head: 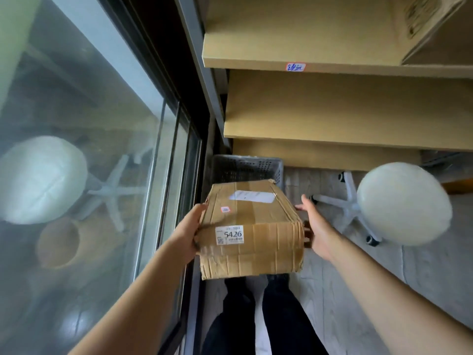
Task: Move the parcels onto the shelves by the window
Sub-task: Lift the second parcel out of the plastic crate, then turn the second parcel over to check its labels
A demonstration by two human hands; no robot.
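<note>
**Taped parcel held between two hands, below the window shelves**

A worn cardboard parcel (252,226), wrapped in brown tape, is held in the air in front of the person, above their dark-trousered legs (258,319) and the pale floor (358,290). Its near face carries a white label reading 5426; its top shows a white shipping label and a small red sticker.

The left hand (190,230) presses flat against the parcel's left side, thumb lying over the top edge, fingers hidden under the near left corner. The right hand (313,224) sits at the right side with fingers stretched straight forward and spread; its palm is at or just beside the cardboard, and real contact cannot be told.

Beyond the parcel a dark perforated crate (247,169) stands on the floor. Above it rise tan shelves (332,108), the upper one's front edge bearing a small red-bordered tag. The window (89,149) runs along the left, and a white stool (401,203) stands right of the parcel.
</note>
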